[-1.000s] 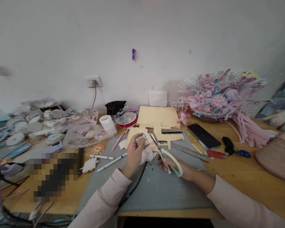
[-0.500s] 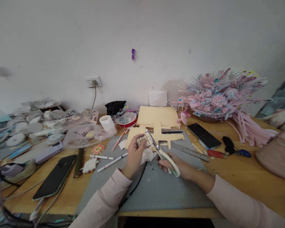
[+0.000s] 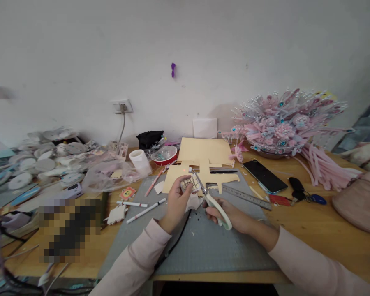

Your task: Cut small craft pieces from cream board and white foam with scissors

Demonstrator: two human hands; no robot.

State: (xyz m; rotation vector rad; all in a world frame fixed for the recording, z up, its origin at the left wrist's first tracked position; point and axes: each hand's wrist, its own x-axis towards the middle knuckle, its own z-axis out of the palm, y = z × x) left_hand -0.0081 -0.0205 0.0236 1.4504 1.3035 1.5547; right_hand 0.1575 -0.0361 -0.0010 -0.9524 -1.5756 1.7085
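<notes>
My left hand (image 3: 176,201) pinches a small piece of paper (image 3: 190,183) with a dark honeycomb-like line pattern on it. My right hand (image 3: 222,210) is wrapped round the pale handles of a pair of scissors (image 3: 217,210), whose metal blades point up and left to the paper's right edge. Whether the blades are biting into it, I cannot tell. White paper scraps (image 3: 193,202) lie just below the drawing. Behind both hands spreads yellow card (image 3: 205,151) with pieces cut out of it. A grey cutting mat (image 3: 216,250) lies underneath.
Markers (image 3: 146,210) and a cut-out orange sticker (image 3: 128,193) lie left of the hands. A steel ruler (image 3: 246,197), a phone (image 3: 265,176) and keys (image 3: 297,190) lie to the right. A pink beaded headdress (image 3: 283,127) stands back right. White discs (image 3: 46,164) are heaped at left.
The scissors have tilted slightly and their handles moved a little to the left. The patterned paper has turned a bit in my left hand. Otherwise the table looks unchanged.
</notes>
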